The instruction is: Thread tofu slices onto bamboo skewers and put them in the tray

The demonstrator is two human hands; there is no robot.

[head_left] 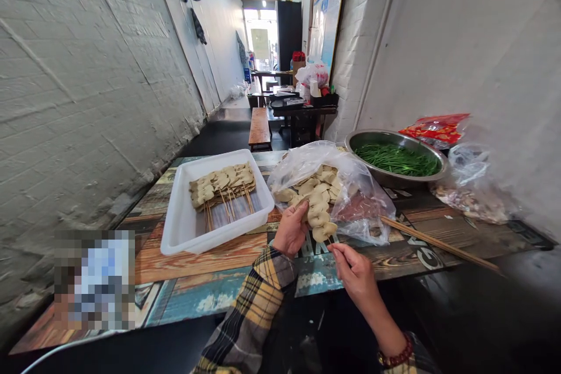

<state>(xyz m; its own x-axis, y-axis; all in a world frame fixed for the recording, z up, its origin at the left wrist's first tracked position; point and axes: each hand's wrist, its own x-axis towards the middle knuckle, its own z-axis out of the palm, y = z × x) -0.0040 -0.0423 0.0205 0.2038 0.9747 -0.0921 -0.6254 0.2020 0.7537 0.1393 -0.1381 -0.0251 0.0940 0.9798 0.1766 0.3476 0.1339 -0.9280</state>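
My left hand is closed, its fingers pinching pale tofu pieces threaded in a column on a bamboo skewer. My right hand pinches the lower end of that same skewer just below the pieces. Right behind the hands lies an open clear plastic bag holding more loose tofu pieces. To the left stands a white rectangular tray with several finished skewers laid in a row.
A metal bowl of green chives sits at the back right, beside a red packet and another plastic bag. Loose bamboo skewers lie on the patterned table. Brick walls flank both sides; a bench and tables stand farther back.
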